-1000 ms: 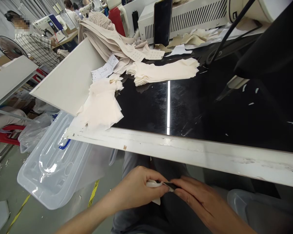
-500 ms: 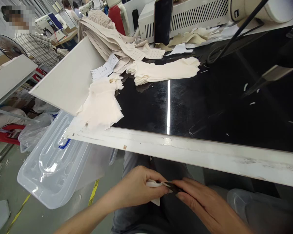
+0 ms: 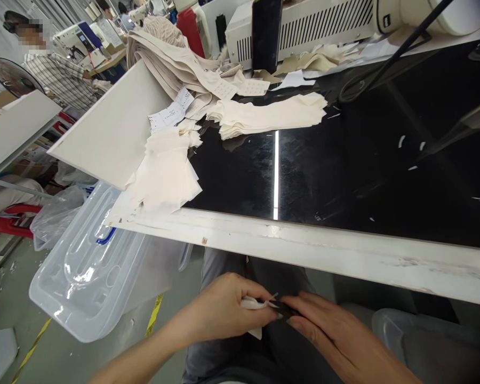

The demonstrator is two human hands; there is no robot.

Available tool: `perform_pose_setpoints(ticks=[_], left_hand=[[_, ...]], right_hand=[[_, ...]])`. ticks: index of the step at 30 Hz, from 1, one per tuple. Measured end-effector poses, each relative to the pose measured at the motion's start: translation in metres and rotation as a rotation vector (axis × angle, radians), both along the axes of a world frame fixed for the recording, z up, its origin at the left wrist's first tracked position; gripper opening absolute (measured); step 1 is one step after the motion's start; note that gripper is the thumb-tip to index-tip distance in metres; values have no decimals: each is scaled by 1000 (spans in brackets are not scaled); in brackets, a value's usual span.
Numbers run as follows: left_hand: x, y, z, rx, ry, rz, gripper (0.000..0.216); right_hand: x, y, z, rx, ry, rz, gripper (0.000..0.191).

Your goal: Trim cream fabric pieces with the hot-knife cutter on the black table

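Below the table's front edge, over my lap, my left hand point(image 3: 224, 312) is closed in a pinch on a small white fabric piece point(image 3: 253, 305). My right hand point(image 3: 328, 333) meets it from the right, fingers pinched on a small dark tool point(image 3: 282, 307) whose tip touches the fabric. Exactly what that tool is I cannot make out. Both hands hang well below the black glossy table point(image 3: 344, 176).
Cream fabric stacks lie at the table's left corner point(image 3: 166, 170) and farther back point(image 3: 268, 116). A clear plastic bin point(image 3: 92, 266) stands on the floor at left. A white machine point(image 3: 316, 24) and a cable sit at the back. A person in a checked shirt point(image 3: 60, 80) works far left.
Both hands stay almost still under the table edge. The fabric piece has shifted slightly in the left pinch, and a thin thread end now sticks up from it.
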State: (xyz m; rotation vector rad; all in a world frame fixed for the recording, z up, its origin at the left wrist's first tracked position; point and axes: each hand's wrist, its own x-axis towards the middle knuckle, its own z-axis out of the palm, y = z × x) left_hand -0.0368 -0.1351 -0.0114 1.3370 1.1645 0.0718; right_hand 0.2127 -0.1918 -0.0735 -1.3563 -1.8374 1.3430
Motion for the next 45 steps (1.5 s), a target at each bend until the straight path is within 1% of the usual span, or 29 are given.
perform_pose_setpoints(ticks=[6,12,19,24,29,33,36,40,45], left_hand=[[1,2,-1,-27,7,19,25],[0,1,-2,-32,27,10,27],[2,-2,-5,-31,-5,10,24],[3,-2,-6,-42,12,14,25],[4,-2,-5,-47,16,10,28],[5,-1,-2,-67,3,10,28],[6,-1,-2,-75,1,12,30],[7,-1,-2,-76,1,10,33],[6,-2,-4,-66,-12,7,33]], right_hand=[[4,-4,-3,52,-24,-3,53],[1,-6,-8,25,-28,8,56],[-4,-6,-9,58,-33,-3,62],[-5,-5,-7,25,-47,23,63],[-5,0,-4,-27,13,33,66],[-6,2,-5,-77,51,49,62],[-7,1,-10,-60,89,52,57],[-8,0,-16,-30,115,49,59],[-8,-2,-11,-62,118,35,54]])
